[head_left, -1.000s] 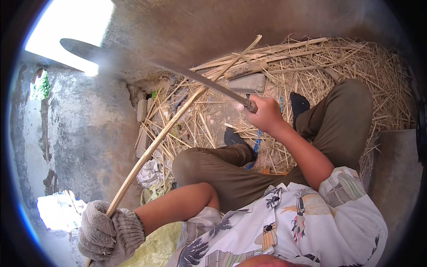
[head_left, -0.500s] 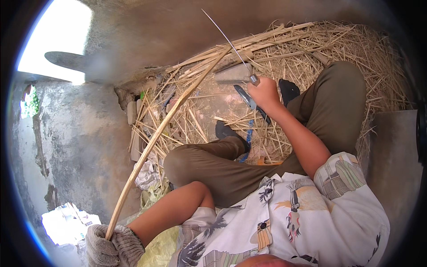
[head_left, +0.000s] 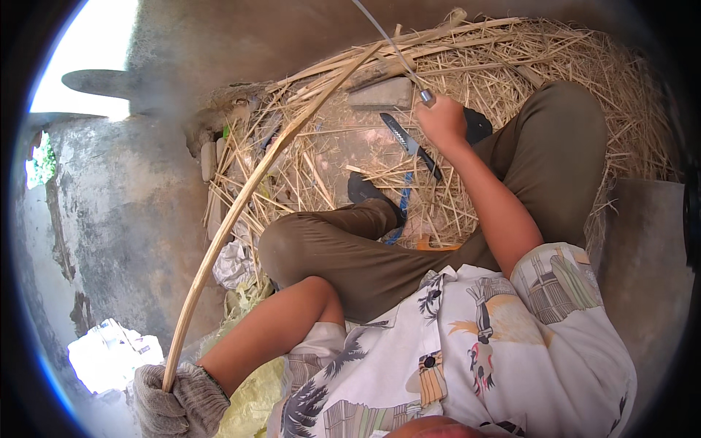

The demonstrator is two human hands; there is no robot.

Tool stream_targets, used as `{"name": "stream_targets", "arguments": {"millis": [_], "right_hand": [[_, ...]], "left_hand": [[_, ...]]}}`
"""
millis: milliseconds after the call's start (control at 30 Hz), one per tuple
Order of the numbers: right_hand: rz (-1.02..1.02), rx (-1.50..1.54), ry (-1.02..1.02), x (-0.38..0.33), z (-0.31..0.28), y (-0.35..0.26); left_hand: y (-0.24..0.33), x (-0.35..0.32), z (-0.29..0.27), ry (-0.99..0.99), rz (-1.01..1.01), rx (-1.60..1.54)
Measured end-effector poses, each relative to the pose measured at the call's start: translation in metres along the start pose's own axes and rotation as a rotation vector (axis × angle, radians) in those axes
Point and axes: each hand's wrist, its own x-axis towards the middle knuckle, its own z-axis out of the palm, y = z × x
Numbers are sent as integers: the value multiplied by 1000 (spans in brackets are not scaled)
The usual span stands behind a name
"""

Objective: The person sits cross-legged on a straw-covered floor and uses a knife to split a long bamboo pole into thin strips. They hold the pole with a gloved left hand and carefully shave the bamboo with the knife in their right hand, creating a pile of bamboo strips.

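Gloved left hand (head_left: 179,405) fingers closed around 1 bamboo strip (head_left: 241,208) whose long axis rises toward the bare right hand (head_left: 442,120), fist gripping a long blade (head_left: 387,40).

Head-worn fisheye, steeply downward, close.

one long bamboo strip (head_left: 241,204), one raised blade (head_left: 387,40), one saw (head_left: 409,142), one grey glove (head_left: 179,401).

Blade (head_left: 387,36) tip cut off at top edge; handle hidden inside right hand (head_left: 440,120).
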Motion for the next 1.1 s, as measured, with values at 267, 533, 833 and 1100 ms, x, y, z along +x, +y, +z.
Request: {"name": "stream_targets", "arguments": {"millis": [267, 533, 833, 1100], "right_hand": [[489, 751, 67, 14, 1, 2], [413, 687, -69, 6, 17, -1], [457, 700, -128, -12, 23, -5], [249, 467, -147, -23, 28, -7]], "left_hand": [[-8, 4, -12, 33, 266, 118], [-137, -1, 37, -248, -387, -438], [-256, -49, 54, -239, -618, -446], [-303, -65, 44, -314, -578, -393]]}}
